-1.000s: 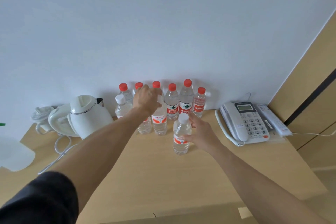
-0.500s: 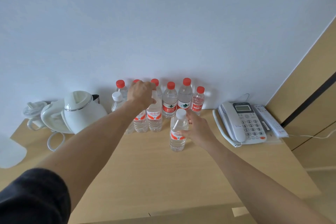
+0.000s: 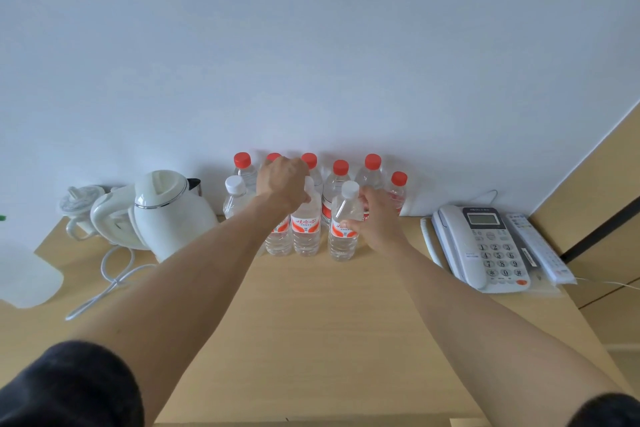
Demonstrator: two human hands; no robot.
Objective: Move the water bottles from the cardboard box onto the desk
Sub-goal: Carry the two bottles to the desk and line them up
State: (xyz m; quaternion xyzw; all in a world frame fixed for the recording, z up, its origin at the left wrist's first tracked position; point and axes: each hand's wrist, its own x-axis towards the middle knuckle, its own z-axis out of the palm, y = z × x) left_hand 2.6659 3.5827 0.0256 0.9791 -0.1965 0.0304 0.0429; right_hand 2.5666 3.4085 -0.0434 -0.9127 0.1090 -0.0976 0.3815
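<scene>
Several clear water bottles stand on the wooden desk (image 3: 329,322) against the wall, a back row with red caps (image 3: 340,167) and a front row with white caps. My right hand (image 3: 375,218) grips a white-capped bottle (image 3: 343,232) standing at the right end of the front row. My left hand (image 3: 284,184) curls over the top of another white-capped bottle (image 3: 305,236) just left of it. The cardboard box is out of view.
A white electric kettle (image 3: 166,215) with its cord sits left of the bottles, a white cup (image 3: 78,203) behind it. A white desk phone (image 3: 481,246) and a remote (image 3: 540,253) lie on the right. A pale plastic object (image 3: 27,281) lies at the far left edge.
My right hand has slid its bottle back toward the wall into line with the front row. My left hand stays on top of its bottle.
</scene>
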